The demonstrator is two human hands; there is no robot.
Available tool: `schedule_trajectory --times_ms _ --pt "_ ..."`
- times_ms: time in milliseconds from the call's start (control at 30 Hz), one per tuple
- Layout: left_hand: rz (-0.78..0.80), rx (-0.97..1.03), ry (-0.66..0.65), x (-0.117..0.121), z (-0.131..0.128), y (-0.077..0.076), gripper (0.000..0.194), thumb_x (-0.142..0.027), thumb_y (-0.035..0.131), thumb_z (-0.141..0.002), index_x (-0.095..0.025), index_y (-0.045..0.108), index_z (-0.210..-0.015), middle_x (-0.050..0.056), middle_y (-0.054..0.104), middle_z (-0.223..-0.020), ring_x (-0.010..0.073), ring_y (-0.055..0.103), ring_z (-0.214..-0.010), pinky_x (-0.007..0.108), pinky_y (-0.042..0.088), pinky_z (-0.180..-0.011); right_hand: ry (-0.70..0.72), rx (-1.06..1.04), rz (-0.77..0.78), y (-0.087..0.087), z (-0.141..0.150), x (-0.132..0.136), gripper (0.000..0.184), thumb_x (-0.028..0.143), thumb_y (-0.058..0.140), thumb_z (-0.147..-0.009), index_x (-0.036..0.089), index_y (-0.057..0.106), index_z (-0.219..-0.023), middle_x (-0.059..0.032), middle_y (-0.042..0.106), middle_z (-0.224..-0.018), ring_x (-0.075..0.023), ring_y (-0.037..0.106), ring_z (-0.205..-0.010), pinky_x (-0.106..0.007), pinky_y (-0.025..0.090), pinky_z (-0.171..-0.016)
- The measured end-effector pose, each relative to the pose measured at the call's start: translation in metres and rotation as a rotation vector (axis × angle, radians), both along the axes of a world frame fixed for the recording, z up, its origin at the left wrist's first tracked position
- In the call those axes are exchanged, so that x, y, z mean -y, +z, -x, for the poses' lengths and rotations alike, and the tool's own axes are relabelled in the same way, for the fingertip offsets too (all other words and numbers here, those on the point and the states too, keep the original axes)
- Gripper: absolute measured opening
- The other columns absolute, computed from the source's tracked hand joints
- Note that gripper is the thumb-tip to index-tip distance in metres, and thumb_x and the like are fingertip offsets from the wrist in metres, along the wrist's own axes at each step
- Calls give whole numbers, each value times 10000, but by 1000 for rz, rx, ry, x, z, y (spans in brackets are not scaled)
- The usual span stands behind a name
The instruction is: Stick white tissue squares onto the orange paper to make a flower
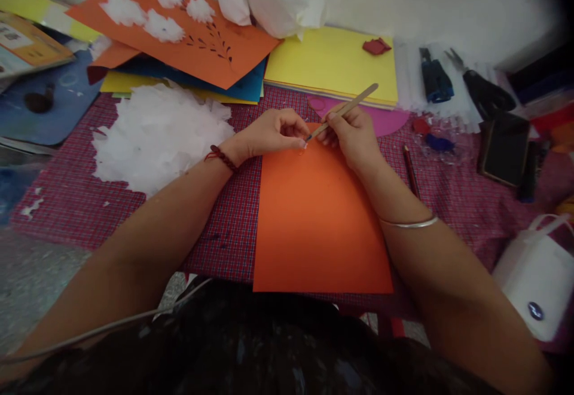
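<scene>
My right hand grips a flat wooden craft stick, slanted so that its lower end, with a dark blue tip, points down to the left. That tip meets the fingertips of my left hand, whose thumb and fingers are pinched together. A tiny whitish bit shows at the left fingertips, too small to name. Both hands are above the far end of an orange sheet of paper, which lies lengthwise in front of me.
White tissue-like pieces are heaped at left. Behind lie an orange sheet with white flowers and a yellow paper stack. At right are a pencil, black-handled scissors, a dark phone-like slab and a white bag.
</scene>
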State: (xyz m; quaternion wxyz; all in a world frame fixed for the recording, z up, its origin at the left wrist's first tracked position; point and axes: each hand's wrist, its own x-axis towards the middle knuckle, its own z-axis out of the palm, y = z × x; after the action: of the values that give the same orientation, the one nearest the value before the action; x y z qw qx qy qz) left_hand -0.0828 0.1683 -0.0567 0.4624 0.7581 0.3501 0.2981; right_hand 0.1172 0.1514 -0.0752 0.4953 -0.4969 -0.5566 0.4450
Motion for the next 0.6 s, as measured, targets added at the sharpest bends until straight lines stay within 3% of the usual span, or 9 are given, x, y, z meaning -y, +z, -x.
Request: schedule_trajectory --times_ms 133,300,600 --pt "-115 -53 -6 -2 -4 -4 135 -122 810 -655 -162 712 -739 6 614 -775 109 557 -709 263 470 -707 -10 8 4 0 1 -1 188 278 575 -948 235 557 -765 46 621 -540 -77 542 -437 -212 442 -468" --pt "-286 -120 -28 -6 -5 -15 65 -148 731 -713 -161 668 -702 14 579 -788 125 547 -751 266 459 -699 -7 -10 16 1 1 -1 189 276 645 -923 235 554 -763 68 588 -519 -85 547 -440 -208 444 -457" --pt "-316 -208 16 -8 -4 -17 186 -116 675 -749 -178 539 -638 -8 540 -703 125 522 -706 279 407 -660 -39 -59 52 2 -1 -2 200 250 628 -937 229 576 -745 55 600 -530 -80 531 -412 -205 389 -413"
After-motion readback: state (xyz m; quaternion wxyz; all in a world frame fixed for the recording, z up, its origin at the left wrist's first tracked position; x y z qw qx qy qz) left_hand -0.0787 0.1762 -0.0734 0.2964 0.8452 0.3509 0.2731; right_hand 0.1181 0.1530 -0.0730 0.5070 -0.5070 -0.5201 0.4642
